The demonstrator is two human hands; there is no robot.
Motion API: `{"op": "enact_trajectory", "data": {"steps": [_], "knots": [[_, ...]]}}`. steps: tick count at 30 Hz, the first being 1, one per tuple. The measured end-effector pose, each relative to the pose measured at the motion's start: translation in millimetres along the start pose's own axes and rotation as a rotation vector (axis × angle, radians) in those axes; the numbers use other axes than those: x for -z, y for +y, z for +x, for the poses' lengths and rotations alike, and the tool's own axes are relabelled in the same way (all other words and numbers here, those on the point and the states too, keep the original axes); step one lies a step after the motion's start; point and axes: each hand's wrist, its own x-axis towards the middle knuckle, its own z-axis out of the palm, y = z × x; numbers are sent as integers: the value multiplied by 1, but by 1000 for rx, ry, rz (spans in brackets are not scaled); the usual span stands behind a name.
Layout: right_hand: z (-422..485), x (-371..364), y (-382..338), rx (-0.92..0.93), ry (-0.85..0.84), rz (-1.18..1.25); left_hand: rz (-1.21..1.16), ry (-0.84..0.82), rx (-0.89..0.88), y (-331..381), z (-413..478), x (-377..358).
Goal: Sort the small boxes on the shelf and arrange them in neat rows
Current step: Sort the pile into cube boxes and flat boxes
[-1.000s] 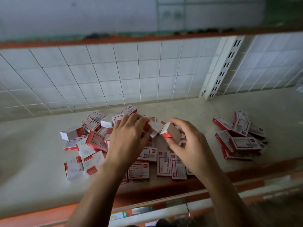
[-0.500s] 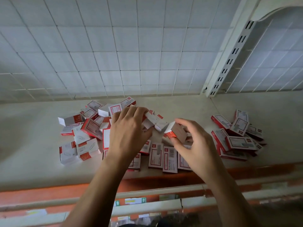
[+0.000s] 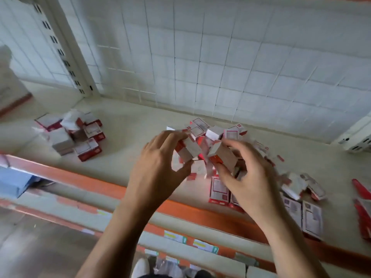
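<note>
at the far left, well away from both grips, a blue packet (image 3: pixel 14 183) is seen below the orange shelf edge (image 3: pixel 90 180). nearer, but still well left of the left hand, a small heap of boxes (image 3: pixel 80 141) is piled on the shelf (image 3: pixel 130 121), red and white, some flat and some stacked. the left hand (image 3: pixel 154 169) is held above the shelf with its fingers curled over the left box (image 3: pixel 189 151) and the thumb set beneath it, so the box is firmly gripped, its red end toward the fingers. just right of that grip, the right box (image 3: pixel 222 157) is pinched by the right hand (image 3: pixel 251 177), fingers above and thumb below, its red end turned down toward the thumb. whether the two held boxes touch cannot be told through the blur. behind both grips a loose pile (image 3: pixel 216 130) of the same boxes is spread. below the right grip, flat boxes (image 3: pixel 218 190) are laid side by side near the front edge, and more of the row (image 3: pixel 312 217) is seen right of the right wrist. at the far right, red packets (image 3: pixel 361 209) are cut off by the frame. a white wire grid (image 3: pixel 220 57) is seen behind everything.
</note>
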Motion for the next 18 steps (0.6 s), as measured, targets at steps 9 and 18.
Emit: {"op": "enact_trajectory", "data": {"steps": [9,18], "knots": [[48,-144,-87,68,-97,111,141,50,114,-127,-22,98],[66,-243,-113,23,-75,-26,142,23,155,-212,-28,143]]}}
